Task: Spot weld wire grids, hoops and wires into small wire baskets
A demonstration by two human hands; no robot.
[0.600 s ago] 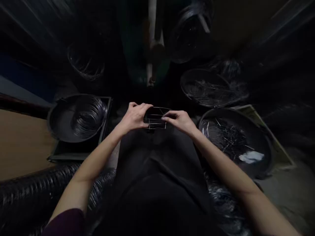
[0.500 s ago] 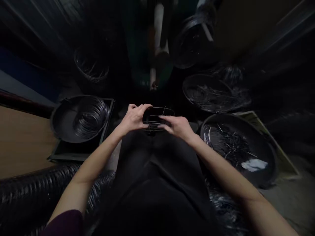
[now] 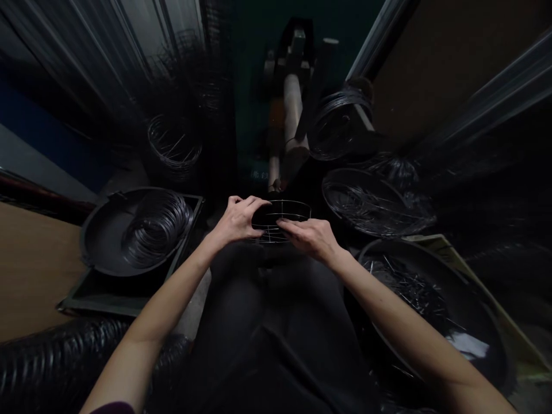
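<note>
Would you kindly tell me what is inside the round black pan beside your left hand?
The round black pan holds a coil of thin dark wire; the pan floor beneath the coil is covered, so it cannot be seen.

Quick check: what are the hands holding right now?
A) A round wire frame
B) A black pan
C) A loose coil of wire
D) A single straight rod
A: the left hand and right hand both grip the round wire frame at its sides.
</note>
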